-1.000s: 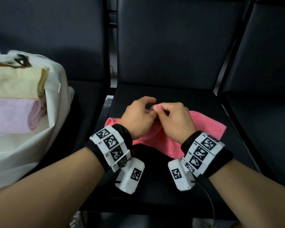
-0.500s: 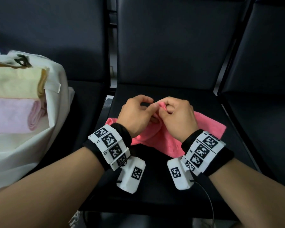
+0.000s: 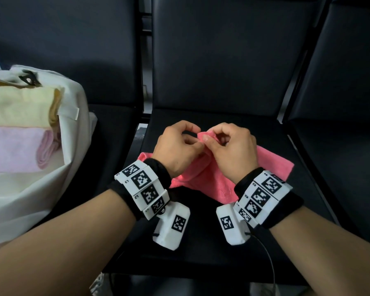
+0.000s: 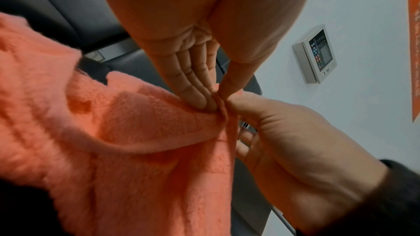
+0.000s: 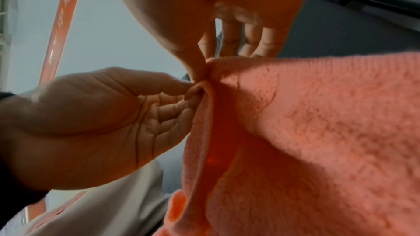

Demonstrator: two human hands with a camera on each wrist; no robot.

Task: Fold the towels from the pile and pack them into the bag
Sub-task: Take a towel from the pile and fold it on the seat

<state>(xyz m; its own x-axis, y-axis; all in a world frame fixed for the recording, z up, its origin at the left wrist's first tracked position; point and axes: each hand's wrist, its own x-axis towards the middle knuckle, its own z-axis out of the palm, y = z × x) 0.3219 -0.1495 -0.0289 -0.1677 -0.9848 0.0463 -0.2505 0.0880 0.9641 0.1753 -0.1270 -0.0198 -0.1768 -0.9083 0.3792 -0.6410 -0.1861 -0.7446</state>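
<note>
A coral-pink towel (image 3: 273, 163) lies on the middle black seat, with one part lifted off it. My left hand (image 3: 192, 138) and right hand (image 3: 208, 137) meet above the seat, and each pinches the raised towel edge between thumb and fingers. The left wrist view shows my left hand (image 4: 214, 103) pinching a bunched fold of the towel (image 4: 127, 141). In the right wrist view my right hand (image 5: 202, 76) nips the towel (image 5: 318, 132) right beside the other hand's pinch. The white bag (image 3: 30, 201) stands on the left seat.
Inside the bag a folded yellow towel (image 3: 19, 107) lies above a folded pale pink towel (image 3: 13, 150). Black seat backs (image 3: 218, 52) rise behind. The right seat (image 3: 340, 159) shows only bare cushion. A cable (image 3: 271, 268) hangs from my right wrist.
Both hands have risen slightly and lifted the pinched towel edge higher off the seat. Their fingers have shifted along the edge, still close together.
</note>
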